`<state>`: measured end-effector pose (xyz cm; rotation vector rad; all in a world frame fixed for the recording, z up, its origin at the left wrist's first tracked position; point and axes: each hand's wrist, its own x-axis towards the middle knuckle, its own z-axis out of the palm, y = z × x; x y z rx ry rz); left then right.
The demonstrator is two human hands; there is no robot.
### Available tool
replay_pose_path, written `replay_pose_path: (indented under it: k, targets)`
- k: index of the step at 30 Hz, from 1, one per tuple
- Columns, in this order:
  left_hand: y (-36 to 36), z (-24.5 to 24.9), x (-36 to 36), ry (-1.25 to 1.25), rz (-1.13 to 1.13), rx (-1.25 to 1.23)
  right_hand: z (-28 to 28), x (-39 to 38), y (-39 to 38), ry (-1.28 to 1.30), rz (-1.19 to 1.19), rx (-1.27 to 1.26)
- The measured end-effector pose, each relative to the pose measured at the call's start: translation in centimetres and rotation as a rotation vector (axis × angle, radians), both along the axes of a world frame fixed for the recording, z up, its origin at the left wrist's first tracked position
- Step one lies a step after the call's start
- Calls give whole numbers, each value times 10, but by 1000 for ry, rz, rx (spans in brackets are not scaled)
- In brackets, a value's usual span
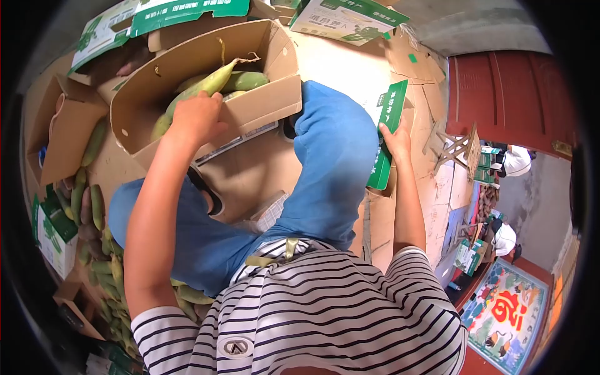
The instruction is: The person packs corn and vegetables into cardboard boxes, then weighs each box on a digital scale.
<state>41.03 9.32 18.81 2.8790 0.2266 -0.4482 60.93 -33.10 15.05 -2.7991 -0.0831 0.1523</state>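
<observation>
My left hand (199, 119) reaches into an open brown cardboard box (265, 99) in front of my knees. Its fingers are closed around a long pale-green radish (215, 80) with a thin curling root. More green radishes (245, 80) lie beneath it in the box. On the right, beside my knee, my right hand (397, 140) grips the edge of a carton with a green printed flap (390, 109). The thumb lies over the flap; the other fingers are partly hidden.
Loose green radishes (111, 275) are heaped on the floor at left, near a smaller cardboard box (72, 128) and a green-white carton (55, 234). Printed cartons (344, 22) stand at the back. Two people (503, 239) are at far right, near a folding stool (459, 150) and red door (506, 94).
</observation>
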Motion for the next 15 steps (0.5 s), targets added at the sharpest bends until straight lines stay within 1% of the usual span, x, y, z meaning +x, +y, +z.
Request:
replay_pose_path:
  k: [2, 5, 6, 9, 11, 13, 15]
  targets:
    - [0, 3, 3, 1, 1, 4, -16, 6, -19, -38, 1, 28]
    - [-1, 2, 3, 0, 9, 2, -30, 12, -43, 160, -33, 142]
    - [0, 0, 3, -5, 6, 0, -28, 8, -42, 174, -81, 113]
    - [1, -4, 2, -4, 2, -5, -42, 19, -67, 207, -91, 75]
    - [2, -6, 3, 15, 13, -6, -56, 26, -83, 153, -62, 160]
    - [3, -2, 4, 27, 8, -17, -58, 29, -92, 162, -86, 214]
    - [4, -3, 3, 30, 11, -20, -57, 37, -102, 166, -118, 172]
